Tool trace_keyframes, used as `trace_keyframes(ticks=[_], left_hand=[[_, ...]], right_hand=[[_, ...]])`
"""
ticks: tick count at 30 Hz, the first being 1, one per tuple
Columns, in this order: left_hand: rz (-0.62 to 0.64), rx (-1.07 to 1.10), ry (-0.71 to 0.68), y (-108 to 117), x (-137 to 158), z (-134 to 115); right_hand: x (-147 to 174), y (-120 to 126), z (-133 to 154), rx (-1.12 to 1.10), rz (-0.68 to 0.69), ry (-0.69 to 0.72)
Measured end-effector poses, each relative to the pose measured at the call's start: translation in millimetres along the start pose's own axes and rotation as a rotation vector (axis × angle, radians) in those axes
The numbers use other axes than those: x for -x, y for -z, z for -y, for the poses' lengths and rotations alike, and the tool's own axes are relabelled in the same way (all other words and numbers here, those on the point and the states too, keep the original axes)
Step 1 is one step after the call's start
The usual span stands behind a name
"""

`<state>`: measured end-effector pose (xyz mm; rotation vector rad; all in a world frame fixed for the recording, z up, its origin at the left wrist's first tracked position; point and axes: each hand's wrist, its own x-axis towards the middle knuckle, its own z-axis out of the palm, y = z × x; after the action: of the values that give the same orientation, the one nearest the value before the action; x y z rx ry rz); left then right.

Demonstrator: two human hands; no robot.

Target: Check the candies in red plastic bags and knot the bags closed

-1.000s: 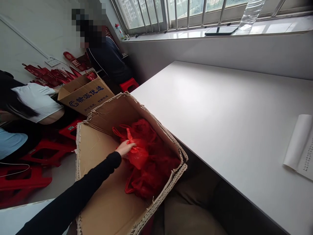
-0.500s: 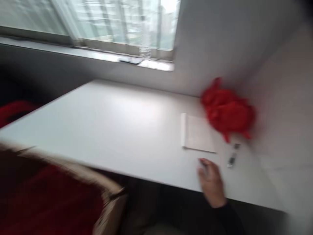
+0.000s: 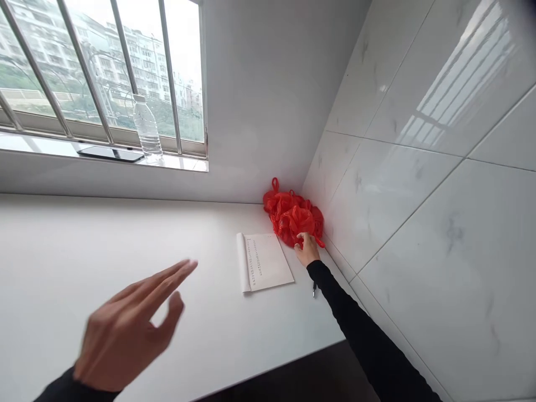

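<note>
- At the desk's (image 3: 184,240) far right corner, where the grey wall (image 3: 259,100) meets the marbled tile wall (image 3: 439,251), red plastic bags (image 3: 287,215) lie crumpled in a heap, one looped handle standing up at the back.
- Over the near side of that heap reaches the right hand (image 3: 307,251), its fingers bent toward the plastic and its arm stretched out in a black sleeve (image 3: 355,318). Thumb and forefinger look slightly apart, but the other fingers are partly hidden; whether this grip pinches any of the plastic, I cannot tell.
- Above the desk's left part, nearer the camera, hangs the left hand (image 3: 125,326), with nothing in it. Its grip is spread: the long fingers lie close together and point to the right, while the thumb stands off below them.
- Just left of the right hand and the bags lies an open notepad (image 3: 270,265), a leaf folded over along its left edge and lines of small characters on the page, too small to read.
- Beside the notepad's right edge, a black pen (image 3: 314,289) with a silvery end shows from under the right sleeve.
- On the windowsill (image 3: 25,144), a clear plastic bottle (image 3: 146,125) with a pale cap stands upright, with a dark phone (image 3: 100,153) lying flat to its left, both before the window bars (image 3: 168,72).
</note>
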<state>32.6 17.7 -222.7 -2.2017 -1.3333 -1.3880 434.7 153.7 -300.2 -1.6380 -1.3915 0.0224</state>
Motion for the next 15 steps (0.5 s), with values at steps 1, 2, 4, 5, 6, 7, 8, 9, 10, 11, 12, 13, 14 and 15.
trace_keyframes(ticks=[1,2,4,5,6,7,8,9,10,11,12,13,14,15], left_hand=[[0.051,-0.067,-0.071,-8.7,0.8,-1.6],[0.113,-0.12,-0.134,-17.7,2.5,-0.6],[0.237,-0.161,-0.193,-32.7,7.7,9.5],[0.28,-0.167,-0.196,-37.8,10.6,17.5],[0.305,-0.168,-0.191,-41.4,13.3,26.2],[0.321,-0.163,-0.179,-43.5,15.6,34.7],[0.333,-0.155,-0.162,-44.5,17.4,42.0],[0.345,-0.146,-0.152,-44.6,18.9,47.8],[0.356,-0.139,-0.151,-44.2,20.2,51.8],[0.366,-0.134,-0.151,-43.4,21.6,54.2],[0.377,-0.128,-0.147,-42.6,23.3,55.2],[0.387,-0.121,-0.138,-41.8,25.3,55.4],[0.394,-0.111,-0.125,-41.2,27.5,55.0],[0.402,-0.102,-0.109,-40.9,29.9,54.3]], right_hand=[[-6.1,-1.7,-1.7,0.025,-0.018,-0.033],[-10.5,-2.5,-2.7,0.05,-0.042,-0.066],[-17.7,-1.4,-3.8,0.101,-0.1,-0.139],[-21.9,0.7,-4.2,0.125,-0.118,-0.177],[-27.0,3.8,-4.6,0.144,-0.12,-0.212],[-33.4,7.8,-5.1,0.155,-0.105,-0.241],[-40.9,12.6,-5.4,0.157,-0.076,-0.263],[-49.1,18.2,-5.3,0.152,-0.04,-0.274],[-57.8,24.2,-4.5,0.143,-0.004,-0.276],[-66.4,30.3,-2.8,0.13,0.023,-0.269],[-74.4,36.4,0.0,0.117,0.039,-0.256],[-81.5,42.1,4.0,0.104,0.042,-0.238],[-87.3,47.2,9.1,0.088,0.037,-0.216],[-91.7,51.5,15.0,0.069,0.029,-0.193]])
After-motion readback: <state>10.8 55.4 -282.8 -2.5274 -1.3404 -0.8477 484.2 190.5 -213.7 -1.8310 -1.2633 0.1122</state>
